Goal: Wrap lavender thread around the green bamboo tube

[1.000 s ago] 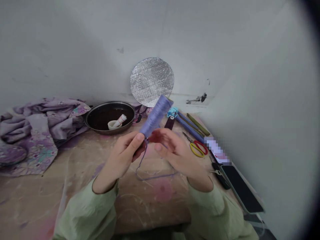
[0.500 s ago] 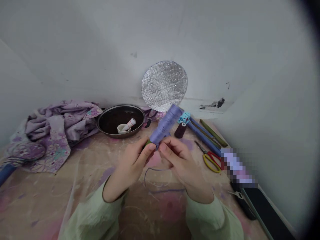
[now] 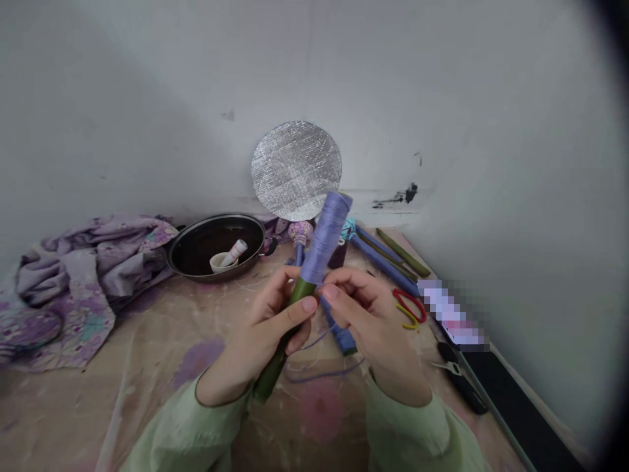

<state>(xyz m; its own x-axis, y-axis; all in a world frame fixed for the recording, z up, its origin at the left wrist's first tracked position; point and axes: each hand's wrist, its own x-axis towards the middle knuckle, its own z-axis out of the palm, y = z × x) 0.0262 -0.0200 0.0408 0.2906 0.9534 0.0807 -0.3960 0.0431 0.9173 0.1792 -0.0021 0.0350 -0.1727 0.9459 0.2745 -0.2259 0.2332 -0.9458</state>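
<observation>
In my left hand (image 3: 270, 318) is a green stick (image 3: 269, 377), gripped around its middle and tilted up to the right. Purple thread (image 3: 325, 239) is wound in tight turns round its upper part. At the lower edge of the winding, my right hand (image 3: 363, 318) pinches the thread between thumb and forefinger. A loose length of purple cord (image 3: 324, 377) curves below the hands. Behind my right hand lies a blue-purple wrapped piece (image 3: 344, 339), partly hidden. A dark thread spool (image 3: 337, 255) stands beyond the winding, mostly covered by it.
A black pan (image 3: 196, 275) holding a small white cup (image 3: 219, 263) sits back left, beside crumpled floral cloth (image 3: 63, 275). A round silver mat (image 3: 295, 167) leans on the wall. Right are scissors (image 3: 410, 307), several sticks (image 3: 407, 255), a key (image 3: 449, 368) and a phone (image 3: 521, 400).
The stick now stands more upright, with its green lower part showing below my left hand. My right hand stays at the winding's lower edge. The view has shifted to the right.
</observation>
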